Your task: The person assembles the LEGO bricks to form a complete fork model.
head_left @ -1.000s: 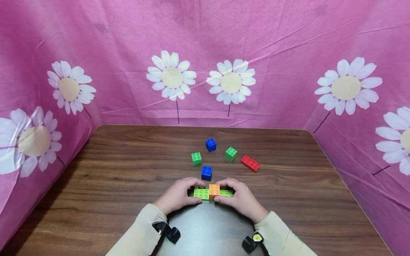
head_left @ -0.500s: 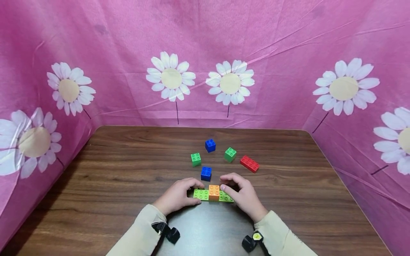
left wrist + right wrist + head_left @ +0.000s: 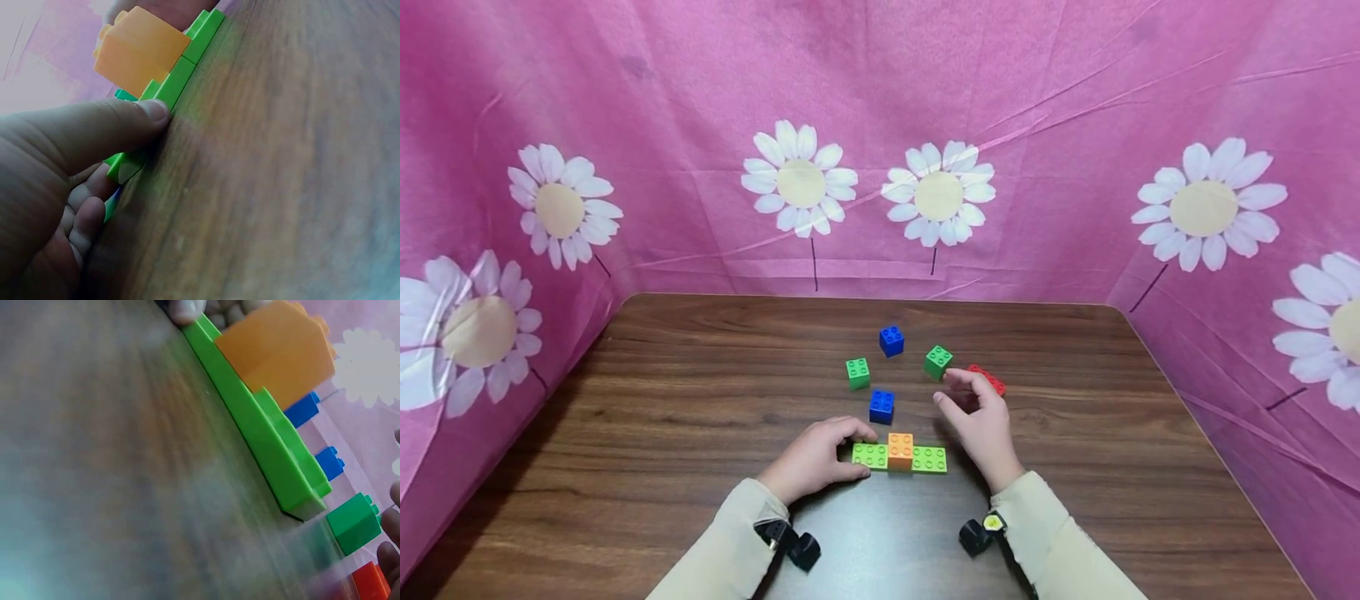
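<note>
Two flat light green building bricks [image 3: 930, 460] lie end to end on the table, with an orange brick [image 3: 900, 451] on top across their seam. My left hand [image 3: 816, 452] pinches the left end of this row, thumb along the near side and fingers behind; the left wrist view shows the thumb [image 3: 150, 112] against the green edge. My right hand [image 3: 985, 425] holds nothing and reaches over the table with its fingers apart. Its fingertips are just short of a green brick [image 3: 937, 362] and overlap a red brick [image 3: 992, 379], partly hiding it.
Behind the row sit a blue brick [image 3: 882, 407], another green brick [image 3: 857, 373] and a farther blue brick [image 3: 891, 340]. The wooden table [image 3: 700, 367] is bordered by a pink flowered cloth [image 3: 865, 75] at the back and sides.
My right hand has let go of the brick row's right end and moved forward and right towards the green and red bricks. The left hand has kept its place.
</note>
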`<state>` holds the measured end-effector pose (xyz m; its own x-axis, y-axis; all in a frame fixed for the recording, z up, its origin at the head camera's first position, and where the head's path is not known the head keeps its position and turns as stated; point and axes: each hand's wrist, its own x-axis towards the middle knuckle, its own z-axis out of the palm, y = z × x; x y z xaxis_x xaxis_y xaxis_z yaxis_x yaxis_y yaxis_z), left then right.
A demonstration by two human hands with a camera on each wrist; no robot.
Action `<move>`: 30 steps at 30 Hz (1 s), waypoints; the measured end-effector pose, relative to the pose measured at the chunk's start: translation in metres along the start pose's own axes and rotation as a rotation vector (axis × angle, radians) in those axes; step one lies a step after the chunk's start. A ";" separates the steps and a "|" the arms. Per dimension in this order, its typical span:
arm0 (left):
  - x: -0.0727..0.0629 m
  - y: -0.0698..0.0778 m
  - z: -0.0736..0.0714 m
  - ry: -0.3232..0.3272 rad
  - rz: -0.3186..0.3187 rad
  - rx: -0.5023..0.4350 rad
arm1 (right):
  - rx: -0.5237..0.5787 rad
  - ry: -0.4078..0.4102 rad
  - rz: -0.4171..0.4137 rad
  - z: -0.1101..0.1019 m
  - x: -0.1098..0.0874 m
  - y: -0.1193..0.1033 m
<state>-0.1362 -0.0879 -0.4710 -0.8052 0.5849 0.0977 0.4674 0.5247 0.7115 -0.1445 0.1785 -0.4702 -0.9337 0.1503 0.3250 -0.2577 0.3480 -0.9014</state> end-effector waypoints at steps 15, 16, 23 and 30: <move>0.000 0.001 0.001 -0.006 -0.001 0.005 | -0.041 0.015 0.149 0.008 0.023 0.006; 0.000 0.001 0.001 -0.007 -0.002 0.006 | -0.042 0.014 0.158 0.009 0.024 0.006; 0.000 0.000 0.000 -0.007 -0.003 0.003 | -0.064 -0.005 0.190 0.013 0.033 0.007; 0.000 0.000 -0.001 -0.016 -0.013 0.008 | -0.074 -0.035 0.163 0.013 0.043 0.014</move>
<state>-0.1365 -0.0881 -0.4706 -0.8056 0.5874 0.0770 0.4596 0.5376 0.7069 -0.1912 0.1772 -0.4724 -0.9701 0.1781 0.1647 -0.0842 0.3894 -0.9172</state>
